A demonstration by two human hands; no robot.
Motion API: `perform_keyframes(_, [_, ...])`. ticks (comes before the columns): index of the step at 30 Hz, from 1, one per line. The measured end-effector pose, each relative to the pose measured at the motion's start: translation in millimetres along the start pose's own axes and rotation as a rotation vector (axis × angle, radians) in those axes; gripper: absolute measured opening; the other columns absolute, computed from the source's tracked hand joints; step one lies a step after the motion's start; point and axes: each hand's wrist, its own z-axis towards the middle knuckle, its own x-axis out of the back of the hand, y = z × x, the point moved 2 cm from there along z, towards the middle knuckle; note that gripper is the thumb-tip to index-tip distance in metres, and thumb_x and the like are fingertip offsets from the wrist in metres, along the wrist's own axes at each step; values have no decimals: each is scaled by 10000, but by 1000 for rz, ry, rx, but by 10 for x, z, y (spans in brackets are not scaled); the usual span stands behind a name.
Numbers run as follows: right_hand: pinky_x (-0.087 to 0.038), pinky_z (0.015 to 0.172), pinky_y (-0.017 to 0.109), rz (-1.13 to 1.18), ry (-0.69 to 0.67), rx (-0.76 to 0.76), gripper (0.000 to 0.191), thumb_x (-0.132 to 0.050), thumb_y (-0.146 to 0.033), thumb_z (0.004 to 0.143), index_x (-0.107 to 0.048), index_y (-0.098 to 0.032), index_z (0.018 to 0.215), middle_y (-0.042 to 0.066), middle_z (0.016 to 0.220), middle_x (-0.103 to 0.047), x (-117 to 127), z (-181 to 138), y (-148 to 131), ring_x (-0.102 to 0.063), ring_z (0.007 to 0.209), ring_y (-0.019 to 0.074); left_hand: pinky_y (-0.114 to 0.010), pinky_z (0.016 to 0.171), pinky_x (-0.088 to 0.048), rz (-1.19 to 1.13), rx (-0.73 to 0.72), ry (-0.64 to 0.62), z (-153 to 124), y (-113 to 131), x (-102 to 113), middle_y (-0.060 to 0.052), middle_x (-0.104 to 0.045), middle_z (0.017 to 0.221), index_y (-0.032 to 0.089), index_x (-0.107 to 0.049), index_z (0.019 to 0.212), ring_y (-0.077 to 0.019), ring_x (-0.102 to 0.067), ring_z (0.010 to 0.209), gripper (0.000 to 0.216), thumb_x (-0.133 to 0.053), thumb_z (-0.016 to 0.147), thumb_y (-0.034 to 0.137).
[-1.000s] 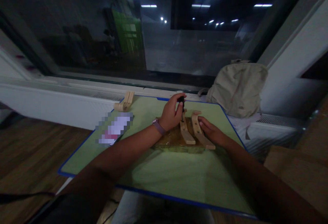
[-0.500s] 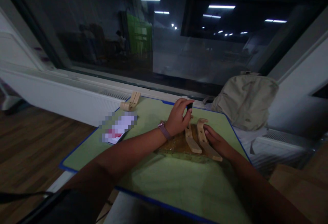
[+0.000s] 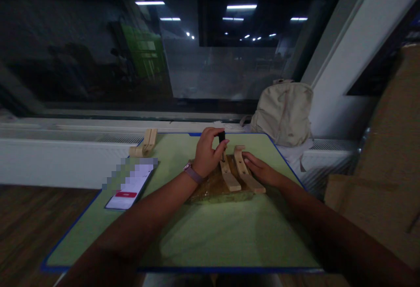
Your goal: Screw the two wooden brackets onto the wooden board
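Note:
My left hand (image 3: 206, 152) is closed round a small black-handled screwdriver (image 3: 222, 138) held upright over the left wooden hook piece (image 3: 229, 177). A second wooden hook piece (image 3: 246, 173) lies beside it, and my right hand (image 3: 262, 169) rests flat on it with fingers stretched out. Both pieces lie on a brown wooden board (image 3: 213, 187) on the green mat (image 3: 203, 230). A pinkish band sits on my left wrist.
A phone (image 3: 129, 186) with a lit screen lies at the mat's left. Another pair of wooden hook pieces (image 3: 144, 143) sits at the mat's far left corner. A beige backpack (image 3: 284, 112) stands at the back right by the dark window. Cardboard (image 3: 383, 155) rises at the right.
The camera view swung to the right and tilted; my hands stay on the wooden pieces, the left hand still turning the tool in about the same place.

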Motion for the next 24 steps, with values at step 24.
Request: perform_keyframes(24, [-368, 1090, 450, -1, -40, 123, 544, -339, -575, 984, -518, -191, 1324, 106, 1297, -589, -8, 34, 87, -525, 1222, 252, -384, 921, -514, -62, 138, -61, -91, -114, 6, -99, -628, 1150, 231, -502, 1308, -203, -610, 1069, 338, -412, 992, 309])
